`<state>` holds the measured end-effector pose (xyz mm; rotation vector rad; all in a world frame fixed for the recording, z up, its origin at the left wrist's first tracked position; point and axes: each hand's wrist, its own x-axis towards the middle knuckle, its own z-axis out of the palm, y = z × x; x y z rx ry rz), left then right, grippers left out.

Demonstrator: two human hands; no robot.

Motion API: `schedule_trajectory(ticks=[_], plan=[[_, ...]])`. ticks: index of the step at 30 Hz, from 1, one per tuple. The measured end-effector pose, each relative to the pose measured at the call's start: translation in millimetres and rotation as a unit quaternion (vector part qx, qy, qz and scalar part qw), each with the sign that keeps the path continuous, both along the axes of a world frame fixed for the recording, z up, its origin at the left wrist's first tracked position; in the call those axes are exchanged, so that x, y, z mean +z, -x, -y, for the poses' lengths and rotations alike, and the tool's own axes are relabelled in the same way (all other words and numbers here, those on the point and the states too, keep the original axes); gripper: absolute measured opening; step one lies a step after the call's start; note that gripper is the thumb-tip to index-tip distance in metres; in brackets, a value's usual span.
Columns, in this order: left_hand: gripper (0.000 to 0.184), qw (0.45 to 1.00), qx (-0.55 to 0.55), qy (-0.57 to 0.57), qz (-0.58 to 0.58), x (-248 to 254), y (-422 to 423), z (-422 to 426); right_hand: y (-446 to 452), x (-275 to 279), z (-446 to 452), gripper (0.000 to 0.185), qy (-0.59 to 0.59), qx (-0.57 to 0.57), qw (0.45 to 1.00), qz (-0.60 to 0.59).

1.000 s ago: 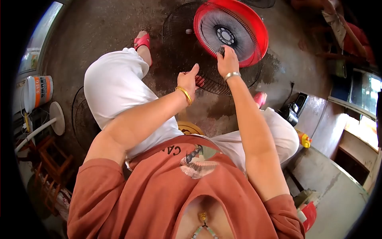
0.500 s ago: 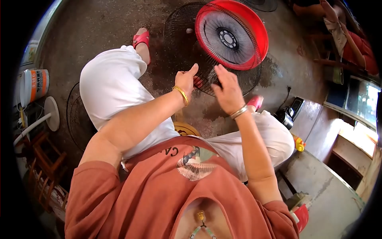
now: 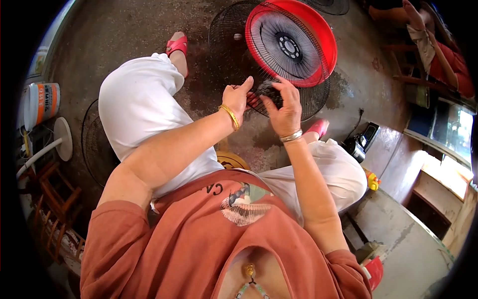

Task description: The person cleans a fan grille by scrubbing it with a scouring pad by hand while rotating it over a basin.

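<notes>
- A white plastic bucket with an orange-and-grey label [image 3: 45, 104] lies near the left wall.
- Just below it, a round white disc on a pale pole [image 3: 63, 138] stands tilted beside a brown wooden stool [image 3: 56, 185].
- A thin black ring of wire [image 3: 89, 159] rests on the floor by the person's white trouser leg [image 3: 139, 99].
- A pinkish-red strapped sandal [image 3: 177, 46] is on the left foot, flat on the dark, stained floor [image 3: 129, 35].
- The left hand [image 3: 236, 102], wearing a gold bangle, has its grip closed on the near edge of the guard, thumb raised, fingers behind the wires.
- The large round black wire fan guard [image 3: 271, 56] lies beyond both hands, overlapping the round red plastic basin [image 3: 327, 45].
- The right hand [image 3: 285, 105], wearing a silver bangle, has its grip pinching a dark, tangled, wiry scouring pad [image 3: 269, 89] over the guard's near side.
- A black appliance [image 3: 356, 149] and a yellow bottle [image 3: 372, 180] are to the right.
- Another person in red [image 3: 443, 65] sits at upper right.
</notes>
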<state>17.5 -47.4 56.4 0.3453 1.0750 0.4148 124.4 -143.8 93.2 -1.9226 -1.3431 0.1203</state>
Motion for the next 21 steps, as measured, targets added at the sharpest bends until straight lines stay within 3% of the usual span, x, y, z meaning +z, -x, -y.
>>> schedule_trajectory(ticks=[3, 6, 11, 15, 17, 21], plan=[[0.033, 0.999, -0.027, 0.005, 0.036, -2.3, 3.6, 3.0, -0.3, -1.9, -11.1, 0.032, 0.006, 0.001, 0.999, 0.049], [0.033, 0.999, 0.016, 0.017, -0.040, 8.8, 0.5, 8.8, -31.7, -31.7, -34.9, 0.024, 0.000, -0.053, 0.994, 0.091], [0.035, 0.998, 0.010, 0.022, -0.059, 5.8, 1.7, 9.1, -89.2, -77.8, -74.1, 0.023, 0.157, -0.165, 0.972, 0.057], [0.035, 1.000, -0.011, 0.022, -0.010, -15.9, 10.9, 2.2, -60.7, -55.7, -58.9, 0.020, 0.084, -0.073, 0.993, 0.039], [0.034, 0.998, 0.004, 0.035, -0.045, -5.5, 8.6, 5.2, -39.1, -30.7, -43.4, 0.020, 0.071, -0.027, 0.997, -0.010], [0.043, 0.999, -0.004, 0.045, -0.025, -14.3, 10.4, 10.2, -19.4, -22.7, -32.6, 0.018, 0.053, -0.024, 0.998, -0.028]])
